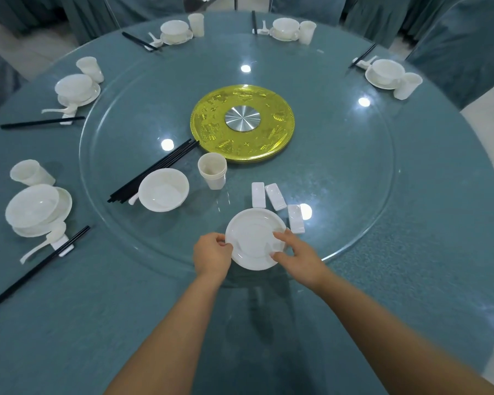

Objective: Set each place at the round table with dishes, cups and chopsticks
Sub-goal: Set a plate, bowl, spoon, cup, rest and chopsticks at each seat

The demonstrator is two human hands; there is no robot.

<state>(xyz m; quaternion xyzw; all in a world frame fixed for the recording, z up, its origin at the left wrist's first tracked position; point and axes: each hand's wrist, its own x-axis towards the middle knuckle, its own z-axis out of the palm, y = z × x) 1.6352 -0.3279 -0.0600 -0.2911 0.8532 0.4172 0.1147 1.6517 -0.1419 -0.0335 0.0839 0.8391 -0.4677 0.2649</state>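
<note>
A white plate [254,238] lies on the near part of the glass turntable [354,195]. My left hand [211,253] pinches its left rim. My right hand [295,252] grips its right rim, thumb on top. Behind the plate sit three white chopstick rests [274,196]. Left of them are a stack of white cups [212,171], a white bowl [163,190] with a spoon handle sticking out beneath it, and a bundle of black chopsticks [154,171].
Several finished place settings ring the teal tablecloth: plate, bowl, cup, spoon and chopsticks, such as the one at near left [37,210]. A gold disc with a steel hub [242,121] marks the turntable's centre. Covered chairs [454,47] surround the table.
</note>
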